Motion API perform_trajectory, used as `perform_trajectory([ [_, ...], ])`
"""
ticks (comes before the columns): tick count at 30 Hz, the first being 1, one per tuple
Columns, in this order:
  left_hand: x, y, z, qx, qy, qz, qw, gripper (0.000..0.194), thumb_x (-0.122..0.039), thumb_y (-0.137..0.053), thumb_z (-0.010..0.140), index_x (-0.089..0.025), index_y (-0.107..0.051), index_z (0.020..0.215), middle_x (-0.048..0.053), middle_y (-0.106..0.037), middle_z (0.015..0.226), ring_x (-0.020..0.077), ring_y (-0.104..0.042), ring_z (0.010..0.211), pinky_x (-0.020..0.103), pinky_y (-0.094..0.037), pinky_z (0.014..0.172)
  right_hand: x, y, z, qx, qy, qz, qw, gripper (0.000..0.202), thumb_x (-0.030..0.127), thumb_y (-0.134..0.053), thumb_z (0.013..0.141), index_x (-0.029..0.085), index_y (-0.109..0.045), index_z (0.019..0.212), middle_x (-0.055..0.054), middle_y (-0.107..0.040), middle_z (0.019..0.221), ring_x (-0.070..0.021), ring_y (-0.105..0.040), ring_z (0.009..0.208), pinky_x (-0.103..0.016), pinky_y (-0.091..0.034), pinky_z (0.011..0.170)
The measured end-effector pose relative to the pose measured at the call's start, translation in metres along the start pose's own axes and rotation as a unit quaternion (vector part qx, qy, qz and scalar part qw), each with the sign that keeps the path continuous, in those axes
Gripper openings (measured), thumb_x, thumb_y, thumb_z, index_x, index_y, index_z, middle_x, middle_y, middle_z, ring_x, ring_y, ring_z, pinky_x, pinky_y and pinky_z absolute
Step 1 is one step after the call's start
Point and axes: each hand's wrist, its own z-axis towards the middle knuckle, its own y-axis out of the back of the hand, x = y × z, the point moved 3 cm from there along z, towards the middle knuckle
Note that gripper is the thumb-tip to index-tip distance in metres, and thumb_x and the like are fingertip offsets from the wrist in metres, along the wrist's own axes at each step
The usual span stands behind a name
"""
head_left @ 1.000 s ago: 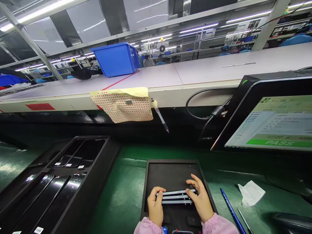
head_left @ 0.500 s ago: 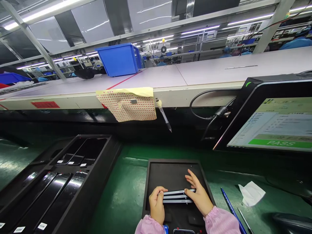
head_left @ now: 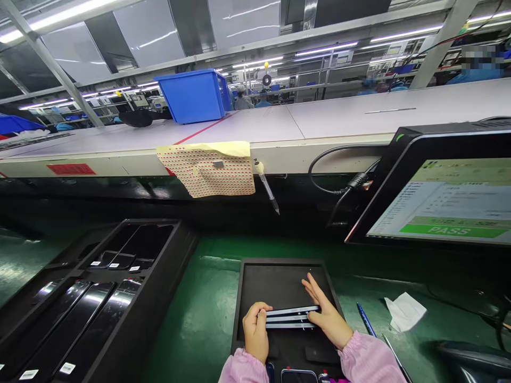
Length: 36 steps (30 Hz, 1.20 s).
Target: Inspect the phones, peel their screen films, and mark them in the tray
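Three smartphones (head_left: 288, 319), seen edge-on with pale frames, are stacked above a black foam tray (head_left: 279, 271). My left hand (head_left: 256, 332) is closed round their left ends, thumb toward me. At their right ends my right hand (head_left: 330, 321) grips with the thumb low, its other fingers stretched upward. The top phone tilts away from the other two at the right, leaving a narrow gap. Below my hands, another phone (head_left: 298, 376) lies in the tray's near part, partly cut off by the frame edge.
At left, a black tray (head_left: 159, 260) holds several dark phones with white labels. A monitor (head_left: 451, 197) showing PASS stands at right. A blue pen (head_left: 365, 318), a white tissue (head_left: 405, 311) and a hanging pen (head_left: 267, 186) are around. A blue bin (head_left: 191, 98) sits on the shelf.
The top phone's right end has lifted a little from the others, widening the gap. My right hand has shifted slightly with it. The whole view has moved a little.
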Motion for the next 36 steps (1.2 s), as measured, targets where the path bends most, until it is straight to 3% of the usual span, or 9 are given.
perform_trajectory([
  [3, 0.0, 0.0, 0.0, -0.001, -0.003, 0.003, 1.0, 0.025, -0.03, -0.044, 0.079, -0.019, -0.063, 0.066, 0.004, -0.066, 0.07, 0.0197, -0.061, 0.071, 0.028, -0.047, 0.067, 0.002, -0.001, 0.001, -0.017, -0.004, -0.054, 0.998, 0.093, 0.013, -0.045, 0.058, 0.023, -0.006, 0.142, -0.011, -0.028, 0.144, -0.0162, -0.018, 0.134, -0.036, -0.016, 0.106],
  [8, 0.0, 0.001, 0.0, -0.004, -0.006, 0.004, 1.0, 0.026, -0.031, -0.044, 0.079, -0.019, -0.063, 0.066, 0.005, -0.067, 0.07, 0.0201, -0.062, 0.071, 0.028, -0.047, 0.067, 0.0, 0.001, 0.002, -0.005, -0.001, -0.081, 0.997, 0.092, 0.012, -0.046, 0.059, 0.022, -0.007, 0.142, -0.012, -0.029, 0.144, -0.0165, -0.018, 0.134, -0.036, -0.015, 0.106],
  [14, -0.003, 0.0, 0.0, -0.003, -0.007, 0.005, 1.0, 0.026, -0.031, -0.044, 0.078, -0.018, -0.063, 0.065, 0.004, -0.066, 0.069, 0.0204, -0.062, 0.07, 0.029, -0.048, 0.067, 0.0, 0.008, -0.003, 0.043, 0.026, -0.013, 0.999, 0.1, 0.008, -0.043, 0.05, 0.027, -0.008, 0.141, -0.008, -0.021, 0.147, -0.0172, -0.018, 0.134, -0.032, -0.038, 0.093],
  [17, -0.004, 0.0, -0.001, -0.004, -0.008, 0.006, 1.0, 0.026, -0.03, -0.043, 0.079, -0.018, -0.062, 0.066, 0.005, -0.066, 0.07, 0.0203, -0.062, 0.071, 0.029, -0.047, 0.068, 0.003, 0.007, -0.004, 0.027, 0.027, -0.038, 0.999, 0.1, 0.007, -0.044, 0.05, 0.028, -0.01, 0.141, -0.007, -0.022, 0.147, -0.0182, -0.02, 0.133, -0.031, -0.039, 0.091],
  [23, -0.004, 0.0, 0.0, -0.001, -0.012, 0.012, 1.0, 0.026, -0.029, -0.043, 0.079, -0.018, -0.063, 0.066, 0.004, -0.066, 0.069, 0.0195, -0.062, 0.07, 0.028, -0.047, 0.066, 0.013, -0.002, -0.006, -0.008, -0.003, -0.096, 0.995, 0.099, 0.008, -0.045, 0.05, 0.021, -0.009, 0.142, -0.007, -0.019, 0.148, -0.0169, -0.015, 0.134, -0.031, -0.032, 0.1],
  [29, -0.002, 0.0, -0.002, -0.005, -0.015, 0.016, 1.0, 0.026, -0.029, -0.043, 0.08, -0.018, -0.063, 0.067, 0.004, -0.066, 0.07, 0.0193, -0.062, 0.07, 0.028, -0.047, 0.067, 0.031, -0.01, -0.008, -0.006, -0.026, -0.199, 0.98, 0.098, 0.008, -0.046, 0.051, 0.013, -0.009, 0.142, -0.009, -0.019, 0.147, -0.0193, -0.011, 0.135, -0.036, -0.012, 0.11],
  [36, -0.004, 0.0, -0.001, -0.008, -0.021, 0.015, 1.0, 0.026, -0.029, -0.043, 0.08, -0.018, -0.062, 0.066, 0.004, -0.066, 0.069, 0.02, -0.061, 0.069, 0.029, -0.048, 0.066, 0.038, -0.017, -0.005, -0.041, -0.08, -0.236, 0.968, 0.099, 0.007, -0.05, 0.049, 0.014, -0.017, 0.141, -0.01, -0.03, 0.143, -0.0264, -0.013, 0.134, -0.041, -0.017, 0.109],
])
